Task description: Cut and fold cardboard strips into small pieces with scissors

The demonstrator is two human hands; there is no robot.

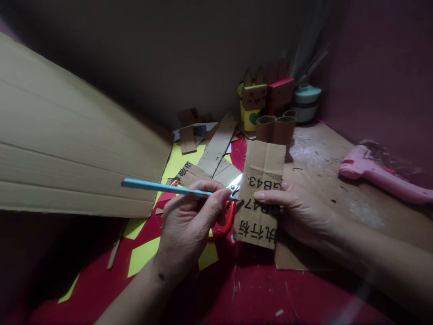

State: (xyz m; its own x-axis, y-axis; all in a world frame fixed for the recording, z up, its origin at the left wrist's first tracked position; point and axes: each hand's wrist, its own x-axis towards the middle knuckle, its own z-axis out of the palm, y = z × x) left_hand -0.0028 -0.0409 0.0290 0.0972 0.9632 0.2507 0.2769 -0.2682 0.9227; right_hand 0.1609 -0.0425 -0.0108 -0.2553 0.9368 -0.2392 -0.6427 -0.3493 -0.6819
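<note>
My left hand point(194, 216) is closed round a blue pencil point(158, 187), its dark tip at the left edge of a cardboard piece point(265, 167). That piece is a brown rectangle with black printed characters and a crease near its top. My right hand point(297, 207) grips it from the right, thumb on the front and fingers hidden behind. Scissors with red handles point(227, 225) lie partly hidden behind my left hand and the cardboard; their metal blades catch the light.
A large cardboard sheet point(74, 144) stands at left. Yellow paper point(144, 255) and cardboard scraps litter the red surface point(189, 293). Behind are cardboard tubes point(265, 130), a yellow animal figure point(252, 108), a red one point(280, 92) and a teal-lidded container point(306, 104). A pink glue gun point(382, 176) lies right.
</note>
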